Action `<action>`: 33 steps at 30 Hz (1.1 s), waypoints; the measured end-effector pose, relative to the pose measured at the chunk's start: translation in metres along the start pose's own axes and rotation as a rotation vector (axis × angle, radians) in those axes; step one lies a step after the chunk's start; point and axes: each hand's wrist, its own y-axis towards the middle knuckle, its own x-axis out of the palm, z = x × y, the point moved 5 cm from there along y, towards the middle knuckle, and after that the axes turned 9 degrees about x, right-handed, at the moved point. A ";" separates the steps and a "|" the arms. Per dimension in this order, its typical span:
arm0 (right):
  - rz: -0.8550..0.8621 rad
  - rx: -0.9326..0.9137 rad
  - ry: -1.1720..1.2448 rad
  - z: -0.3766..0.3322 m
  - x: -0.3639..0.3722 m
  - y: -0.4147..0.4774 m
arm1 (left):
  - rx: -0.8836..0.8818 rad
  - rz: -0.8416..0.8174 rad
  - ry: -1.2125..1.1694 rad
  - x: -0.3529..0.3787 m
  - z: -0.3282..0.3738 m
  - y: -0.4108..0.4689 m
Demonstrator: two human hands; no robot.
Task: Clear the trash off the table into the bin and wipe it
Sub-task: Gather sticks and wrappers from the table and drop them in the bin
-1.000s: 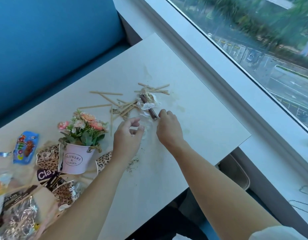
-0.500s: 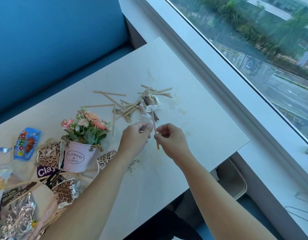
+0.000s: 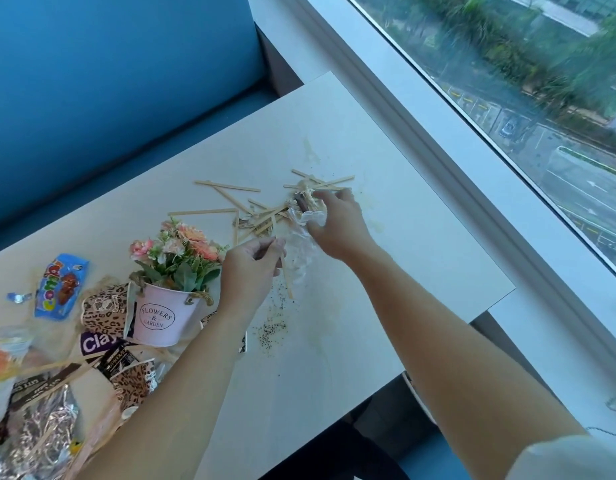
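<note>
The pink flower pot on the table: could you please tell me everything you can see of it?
The pink flower pot is a tapered bucket, metal by its look, with an oval label reading FLOWERS & GARDEN and rope handles at both sides. It holds pink and orange flowers with green leaves. It stands upright on the table, among leopard-print wrappers, with the left forearm close beside it.

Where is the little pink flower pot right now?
In the head view the pink flower pot stands on the table's left side, between a leopard-print wrapper and the person's left forearm; that left hand pinches a wooden stick.
</note>
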 end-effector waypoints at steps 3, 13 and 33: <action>0.002 -0.100 -0.208 -0.019 0.011 0.021 | 0.003 0.015 -0.003 -0.005 -0.003 0.002; 0.042 -0.118 -0.474 -0.045 0.031 0.027 | 0.000 0.009 0.019 -0.016 -0.011 0.007; 0.143 -0.116 0.044 -0.016 -0.007 -0.009 | 0.030 0.016 0.041 -0.007 0.007 -0.001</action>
